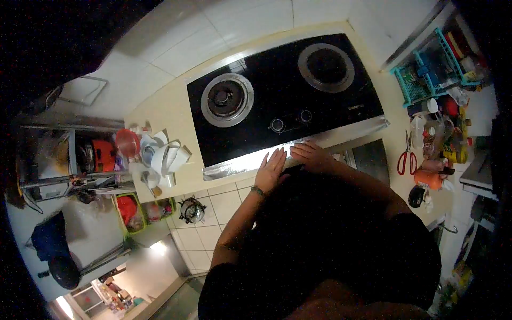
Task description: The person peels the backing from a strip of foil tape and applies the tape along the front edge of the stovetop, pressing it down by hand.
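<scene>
Both of my hands lie flat on a silvery foil strip along the front edge of the black gas stove. My left hand has its fingers stretched out on the foil, with a bracelet at the wrist. Just to its right, my right hand rests palm down with fingers extended toward the left. Neither hand holds anything. Above them on the stove are two control knobs, with a round burner at the left and another burner at the right.
Red-handled scissors lie on the right counter beside several bottles and an orange container. A teal basket stands farther back. Left of the stove are a red strainer and white items. A metal burner stand sits on the tiled floor.
</scene>
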Demonstrator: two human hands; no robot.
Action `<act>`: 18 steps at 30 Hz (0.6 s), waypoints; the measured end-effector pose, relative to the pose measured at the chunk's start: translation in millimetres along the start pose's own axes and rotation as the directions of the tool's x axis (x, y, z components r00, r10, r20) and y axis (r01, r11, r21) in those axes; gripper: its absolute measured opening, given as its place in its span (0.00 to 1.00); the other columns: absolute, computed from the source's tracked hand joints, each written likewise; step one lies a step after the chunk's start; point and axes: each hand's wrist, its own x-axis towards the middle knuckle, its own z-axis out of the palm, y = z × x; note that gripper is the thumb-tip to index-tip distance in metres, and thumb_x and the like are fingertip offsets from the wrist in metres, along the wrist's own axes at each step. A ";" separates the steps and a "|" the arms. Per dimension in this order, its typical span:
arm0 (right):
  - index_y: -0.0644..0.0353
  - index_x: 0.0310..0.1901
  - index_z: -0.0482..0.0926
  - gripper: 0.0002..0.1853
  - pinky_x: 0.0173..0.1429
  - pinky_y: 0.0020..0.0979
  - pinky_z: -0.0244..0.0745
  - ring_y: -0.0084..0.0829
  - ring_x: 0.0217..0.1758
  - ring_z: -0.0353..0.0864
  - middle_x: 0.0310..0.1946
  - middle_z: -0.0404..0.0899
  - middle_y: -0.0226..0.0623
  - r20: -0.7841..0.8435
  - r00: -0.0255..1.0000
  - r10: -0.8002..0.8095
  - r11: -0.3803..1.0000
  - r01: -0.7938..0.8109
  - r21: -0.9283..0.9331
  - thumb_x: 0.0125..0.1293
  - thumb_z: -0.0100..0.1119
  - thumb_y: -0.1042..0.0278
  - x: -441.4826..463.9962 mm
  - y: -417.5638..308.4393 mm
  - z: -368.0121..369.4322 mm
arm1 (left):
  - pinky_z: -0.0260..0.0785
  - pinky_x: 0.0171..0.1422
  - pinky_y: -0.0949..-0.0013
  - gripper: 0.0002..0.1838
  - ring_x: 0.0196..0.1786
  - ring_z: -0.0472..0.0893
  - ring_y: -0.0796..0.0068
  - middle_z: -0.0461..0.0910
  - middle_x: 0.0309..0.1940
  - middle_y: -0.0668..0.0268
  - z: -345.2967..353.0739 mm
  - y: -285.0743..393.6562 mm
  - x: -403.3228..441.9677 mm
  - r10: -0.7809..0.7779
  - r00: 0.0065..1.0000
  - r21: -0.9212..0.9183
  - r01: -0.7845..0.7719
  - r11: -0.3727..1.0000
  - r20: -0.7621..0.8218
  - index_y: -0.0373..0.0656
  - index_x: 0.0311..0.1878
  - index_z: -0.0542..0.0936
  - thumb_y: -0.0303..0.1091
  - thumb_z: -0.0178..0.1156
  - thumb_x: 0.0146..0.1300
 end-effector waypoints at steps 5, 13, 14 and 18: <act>0.59 0.61 0.63 0.37 0.70 0.44 0.49 0.32 0.69 0.56 0.65 0.61 0.36 0.004 0.999 0.053 0.994 -0.052 -0.098 0.49 0.63 0.56 5.3 -10.7 -8.4 | 0.42 0.73 0.54 0.44 0.72 0.52 0.62 0.53 0.69 0.59 8.5 3.6 4.3 -0.063 0.998 0.074 0.062 0.995 0.009 0.39 0.68 0.54 0.44 0.64 0.52; 0.59 0.64 0.61 0.38 0.71 0.49 0.45 0.31 0.70 0.55 0.67 0.57 0.34 0.039 0.986 0.164 0.976 -0.157 -0.149 0.54 0.60 0.51 20.0 -18.3 -5.0 | 0.42 0.73 0.53 0.42 0.72 0.53 0.63 0.54 0.69 0.60 21.7 3.0 10.2 -0.133 0.991 0.113 0.134 0.985 -0.019 0.39 0.68 0.55 0.50 0.60 0.55; 0.59 0.64 0.60 0.38 0.71 0.50 0.44 0.31 0.71 0.54 0.68 0.56 0.34 0.060 0.982 0.177 0.974 -0.165 -0.156 0.55 0.59 0.50 18.9 -16.0 -2.9 | 0.42 0.73 0.53 0.42 0.72 0.53 0.63 0.54 0.69 0.59 21.8 4.9 13.4 -0.162 0.987 0.105 0.162 0.981 -0.013 0.38 0.67 0.56 0.50 0.60 0.55; 0.61 0.64 0.59 0.39 0.71 0.51 0.41 0.32 0.71 0.53 0.68 0.55 0.37 -0.129 0.971 0.200 0.955 -0.223 -0.196 0.56 0.58 0.46 0.5 -12.3 9.5 | 0.41 0.72 0.52 0.43 0.72 0.52 0.62 0.52 0.70 0.58 19.1 2.1 3.8 -0.250 0.966 -0.023 0.249 0.968 -0.061 0.40 0.68 0.53 0.42 0.63 0.53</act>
